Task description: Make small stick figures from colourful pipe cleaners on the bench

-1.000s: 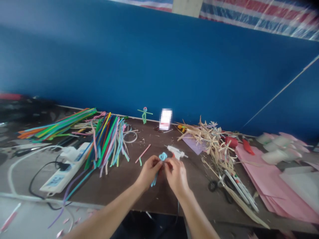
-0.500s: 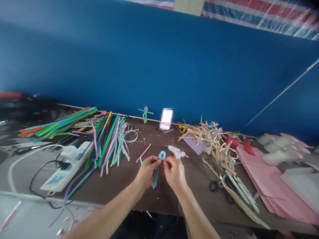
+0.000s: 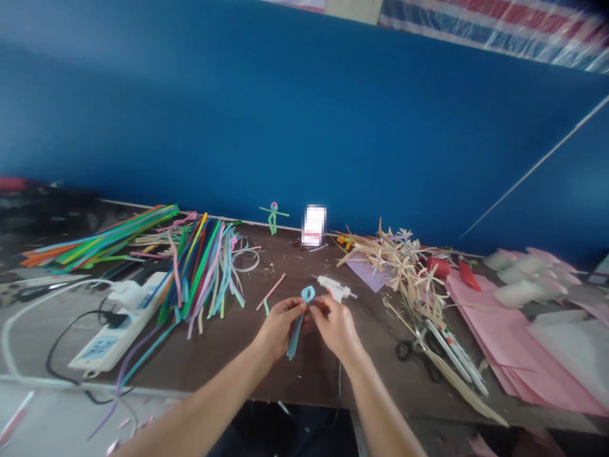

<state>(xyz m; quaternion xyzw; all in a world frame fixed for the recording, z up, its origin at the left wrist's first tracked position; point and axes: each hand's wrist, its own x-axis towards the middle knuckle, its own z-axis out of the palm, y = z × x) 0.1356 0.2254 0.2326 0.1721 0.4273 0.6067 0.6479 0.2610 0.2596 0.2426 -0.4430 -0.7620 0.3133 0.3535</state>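
My left hand (image 3: 281, 322) pinches light blue pipe cleaners (image 3: 295, 336) near the middle of the table's front part. Above the fingertips they form a small loop (image 3: 308, 293); their straight ends hang below the hand. My right hand (image 3: 335, 322) is closed at the base of the loop, fingertips almost touching those of the left, and seems to grip the same piece. A white glue gun (image 3: 333, 287) lies just beyond my right hand. Past my left hand rest a pink pipe cleaner (image 3: 271, 292) and a short green piece (image 3: 266, 307).
Bundles of coloured pipe cleaners (image 3: 200, 266) and a white power strip (image 3: 118, 330) lie left. A green pipe-cleaner figure (image 3: 273, 219) and a bright phone screen (image 3: 314, 225) stand at the back. Right are straw-like flowers (image 3: 404, 266), scissors (image 3: 419, 343) and pink sheets (image 3: 495, 343).
The blue loop has gone from a rounder ring to a more angular one with a wider opening. The hanging ends have drawn together. Both hands stay nearly in place; the view has shifted slightly.
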